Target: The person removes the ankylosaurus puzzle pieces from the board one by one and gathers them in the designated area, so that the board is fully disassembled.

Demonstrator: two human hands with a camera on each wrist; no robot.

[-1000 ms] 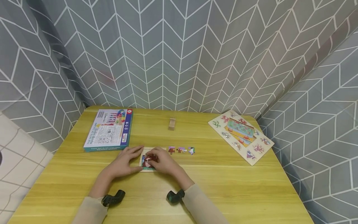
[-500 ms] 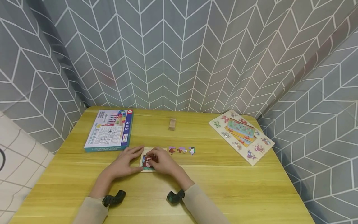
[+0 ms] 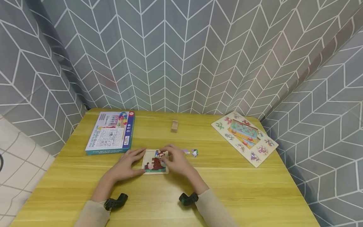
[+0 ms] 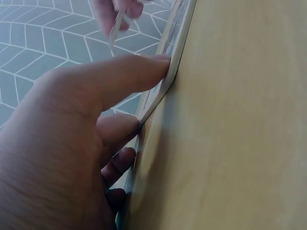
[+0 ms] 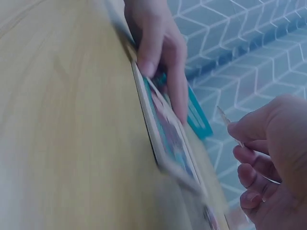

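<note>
One puzzle piece (image 3: 160, 154) is pinched by fingers of the right hand (image 3: 178, 161) above the puzzle frame (image 3: 148, 155) (lower centre of the head view), whose left side is gripped by the left hand (image 3: 124, 166), probably against sliding.

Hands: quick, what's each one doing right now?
Left hand: open, thumb and fingertip touching the tray.
Right hand: pinching a puzzle piece.
</note>
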